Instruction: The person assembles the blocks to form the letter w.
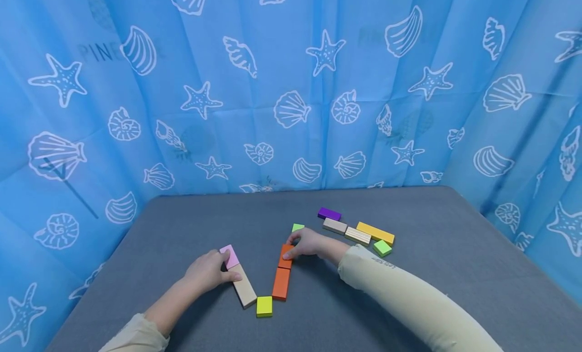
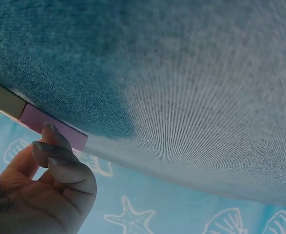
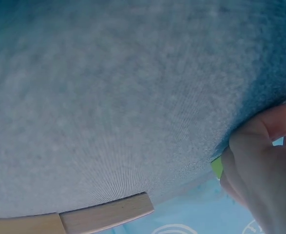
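My left hand holds a pink block, its curled fingers against the side and the thumb over the adjoining plain wooden block. In the left wrist view a fingertip touches the pink block. With thumb and fingers, my right hand pinches the upper orange block. A second orange block lies end to end below it. Between the two slanting rows sits a yellow square block. One green block shows partly behind the right hand.
Right of centre lie a purple block, two light wooden blocks, an orange-yellow block and another green block. A grey cloth-covered table carries everything, with a blue shell-patterned curtain behind.
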A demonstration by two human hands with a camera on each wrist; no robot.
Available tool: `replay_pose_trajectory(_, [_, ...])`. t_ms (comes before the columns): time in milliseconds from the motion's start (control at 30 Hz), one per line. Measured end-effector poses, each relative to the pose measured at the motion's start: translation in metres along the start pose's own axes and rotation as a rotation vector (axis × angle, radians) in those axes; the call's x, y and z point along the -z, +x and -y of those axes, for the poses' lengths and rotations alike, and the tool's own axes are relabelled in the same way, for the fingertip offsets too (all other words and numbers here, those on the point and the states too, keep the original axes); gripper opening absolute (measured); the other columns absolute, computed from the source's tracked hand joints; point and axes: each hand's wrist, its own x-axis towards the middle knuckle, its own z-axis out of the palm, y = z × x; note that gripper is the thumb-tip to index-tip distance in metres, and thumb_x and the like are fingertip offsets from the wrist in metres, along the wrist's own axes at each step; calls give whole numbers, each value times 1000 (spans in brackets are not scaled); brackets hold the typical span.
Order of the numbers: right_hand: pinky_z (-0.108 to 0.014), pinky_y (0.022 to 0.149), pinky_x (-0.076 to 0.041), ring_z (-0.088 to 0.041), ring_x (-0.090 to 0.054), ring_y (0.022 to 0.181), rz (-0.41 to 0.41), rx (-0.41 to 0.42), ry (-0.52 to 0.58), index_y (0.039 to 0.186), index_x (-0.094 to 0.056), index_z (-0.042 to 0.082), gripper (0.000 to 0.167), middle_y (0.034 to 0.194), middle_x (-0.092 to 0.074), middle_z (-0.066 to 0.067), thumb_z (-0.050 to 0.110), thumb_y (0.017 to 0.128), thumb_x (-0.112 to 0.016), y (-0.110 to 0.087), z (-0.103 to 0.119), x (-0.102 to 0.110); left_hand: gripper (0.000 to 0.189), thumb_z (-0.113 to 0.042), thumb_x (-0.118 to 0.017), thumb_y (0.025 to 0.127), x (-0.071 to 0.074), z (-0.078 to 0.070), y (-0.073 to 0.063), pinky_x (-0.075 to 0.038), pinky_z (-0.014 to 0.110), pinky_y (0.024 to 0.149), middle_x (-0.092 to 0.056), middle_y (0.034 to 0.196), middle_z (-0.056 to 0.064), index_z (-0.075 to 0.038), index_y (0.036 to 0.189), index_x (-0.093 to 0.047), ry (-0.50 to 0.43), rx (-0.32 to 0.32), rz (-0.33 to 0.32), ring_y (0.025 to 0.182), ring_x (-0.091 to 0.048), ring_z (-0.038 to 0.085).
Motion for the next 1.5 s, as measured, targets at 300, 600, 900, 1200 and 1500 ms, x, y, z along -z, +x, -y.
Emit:
replay_pose_trajectory(300, [-42, 88, -43, -24, -49, 97, 12, 19, -5, 102, -69, 11, 25, 111, -56, -6, 21, 82, -80, 2, 1, -3, 75, -42, -79, 79, -1, 2, -2, -49, 47, 84, -64, 107, 17, 5, 132, -56, 2, -4, -4, 94, -60, 27])
replay_pose_trajectory(600, [-44, 89, -43, -24, -49, 97, 21, 16, -7, 103, -70, 12, 25, 111, -57, -5, 21, 82, -80, 4, 1, -4, 74, -41, -80, 78, 1, 0, -2, -48, 52, 87, -63, 111, 21, 7, 130, -57, 11, -6, -1, 102, -60, 34])
replay_pose_trajectory(900, [-42, 88, -48, -22, -53, 95, 22, 13, 102, 110, -70, 9, 27, 113, -58, -7, 20, 85, -76, 0, -4, 3, 71, -43, -80, 77, 5, -3, 1, -48, 45, 77, -62, 99, 14, 5, 125, -60, 3, 15, 25, 85, -55, 25])
replay_pose_trajectory(1200, [-33, 63, -53, -20, -57, 71, -81, -16, 258, 113, -66, 3, 22, 91, -62, -11, 15, 95, -63, -2, -17, 29, 69, -42, -74, 84, 9, -12, 1, -46, 55, 90, -57, 121, 26, 1, 134, -56, -19, -9, -12, 108, -56, 40])
replay_pose_trajectory(1500, [-28, 59, -50, -15, -54, 63, -87, 23, 121, 142, -49, 4, 48, 83, -58, -9, 15, 97, -61, 11, -24, 40, 69, -46, -72, 83, -2, -38, 11, -41, 35, 61, -55, 92, 7, -17, 143, -52, -37, -205, 1, 74, -48, 17])
